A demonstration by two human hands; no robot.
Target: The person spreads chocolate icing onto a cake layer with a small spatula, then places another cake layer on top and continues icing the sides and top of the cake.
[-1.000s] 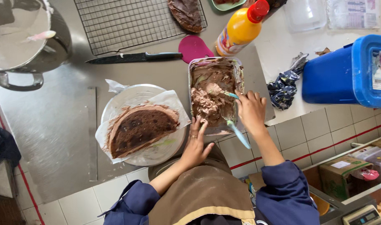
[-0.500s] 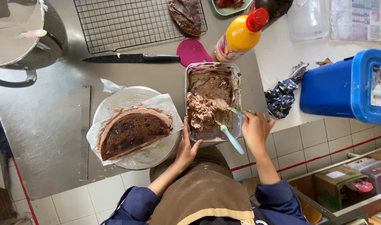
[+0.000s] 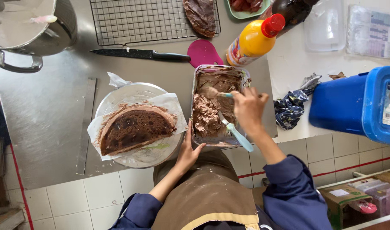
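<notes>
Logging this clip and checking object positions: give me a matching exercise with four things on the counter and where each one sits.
Things:
1. knife
2. sauce bottle
3. blue bin
4. half cake

Places:
A. on paper on the round plate
B. far right of the counter
C. just below the wire rack
D. behind the frosting tub, red cap

Pairs: 1-C, 2-D, 3-B, 4-A

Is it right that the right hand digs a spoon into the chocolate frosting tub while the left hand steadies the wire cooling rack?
Not quite. In the head view the left hand steadies the frosting tub, not the wire cooling rack. The right hand does dig a spoon into it.
</notes>
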